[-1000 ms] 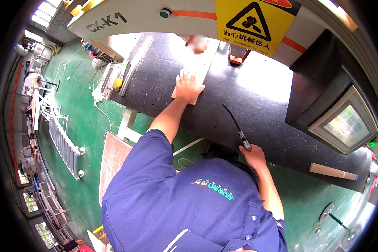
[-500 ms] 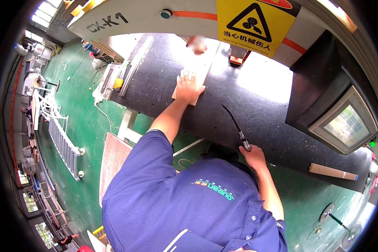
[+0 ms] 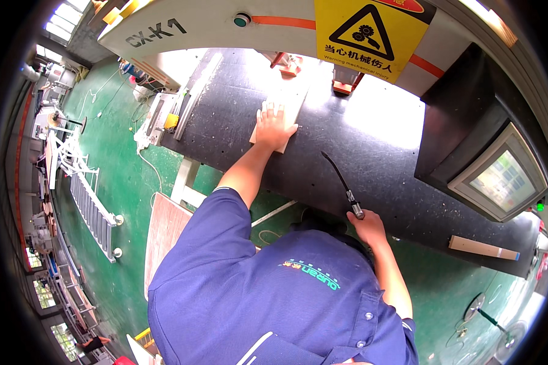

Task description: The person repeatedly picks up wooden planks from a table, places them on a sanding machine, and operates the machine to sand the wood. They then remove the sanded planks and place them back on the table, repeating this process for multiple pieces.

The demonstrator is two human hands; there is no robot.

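Observation:
My left hand [image 3: 273, 126] lies flat on the near end of a pale wooden board [image 3: 293, 109], its fingers spread and pointing away from me. The board rests on a dark machine table [image 3: 237, 121], and glare washes out its far part. Low on the right, near the table's front edge, my right hand [image 3: 369, 227] is closed round the lower end of a tool with a thin curved black tube [image 3: 338, 171] and a silver collar. The tube points up and left over the table, apart from the board. My palm hides the tool's grip.
Two red-edged machine feet [image 3: 290, 67] [image 3: 342, 88] hang over the far side under a white beam with a yellow warning sign [image 3: 371, 36]. A screen panel [image 3: 499, 176] juts in at right. A narrow wooden strip [image 3: 484, 248] lies near the right end. Left stands a roller conveyor [image 3: 91, 210].
Both hands, the board and the tool stay put. The left machine foot, a blurred round patch before, now shows sharply. A distant person at the lower left has shifted slightly.

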